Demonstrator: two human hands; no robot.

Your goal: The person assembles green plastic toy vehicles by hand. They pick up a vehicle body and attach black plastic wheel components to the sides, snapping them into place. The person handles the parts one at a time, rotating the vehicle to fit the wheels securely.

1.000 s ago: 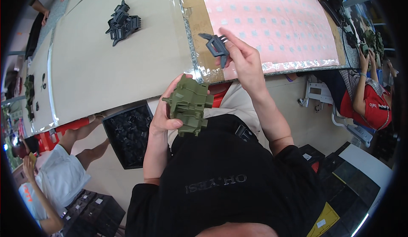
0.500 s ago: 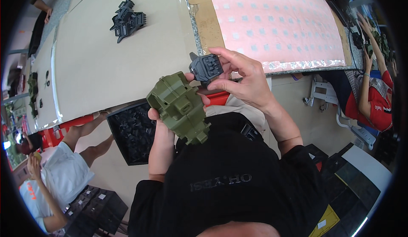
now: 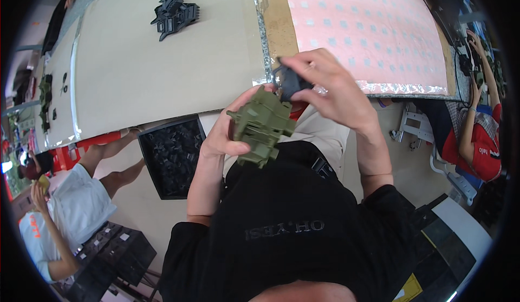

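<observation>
Assembly in olive green (image 3: 264,122) is held, in the head view, over the lap by the counter's near edge, with the left hand (image 3: 223,135) clamped around its side. A dark grey part (image 3: 293,83) is pinched between the thumb and fingers of the right hand (image 3: 340,91), just beside the assembly's upper end; whether the two touch cannot be told. On the counter (image 3: 124,74), a dark grey spiky piece (image 3: 176,14) is set well apart, and a pink sheet (image 3: 374,37) is laid to the right. Below, dark pieces (image 3: 176,153) are heaped in a black bin (image 3: 150,164).
</observation>
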